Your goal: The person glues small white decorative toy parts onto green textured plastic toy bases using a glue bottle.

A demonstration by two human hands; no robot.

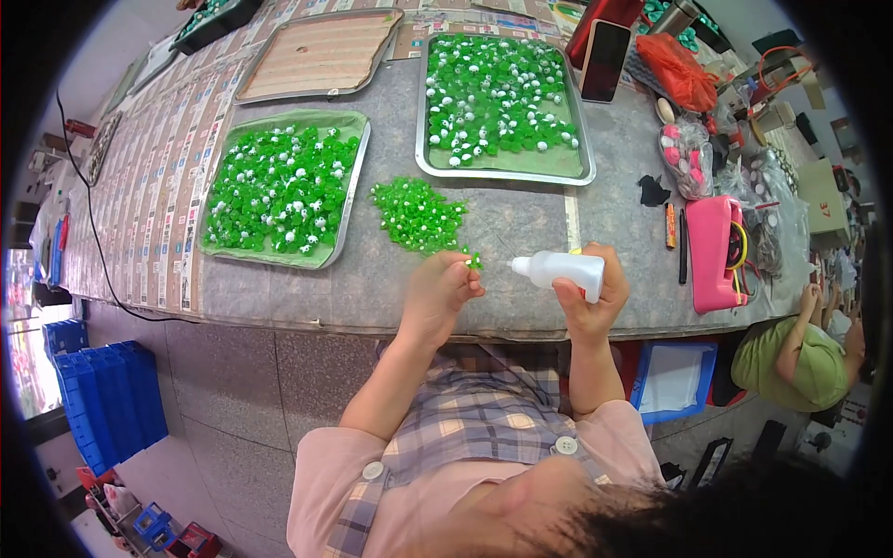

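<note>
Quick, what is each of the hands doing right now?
Left hand: closed, pinching a small green piece at the fingertips.
Right hand: closed around a white squeeze bottle, nozzle pointing toward the green piece.

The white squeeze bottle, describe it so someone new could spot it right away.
Start at the long grey worktable and look to its near edge, just right of the loose pile of green pieces. The white squeeze bottle lies sideways in the right hand, nozzle pointing left; nothing else there is plain white.
</note>
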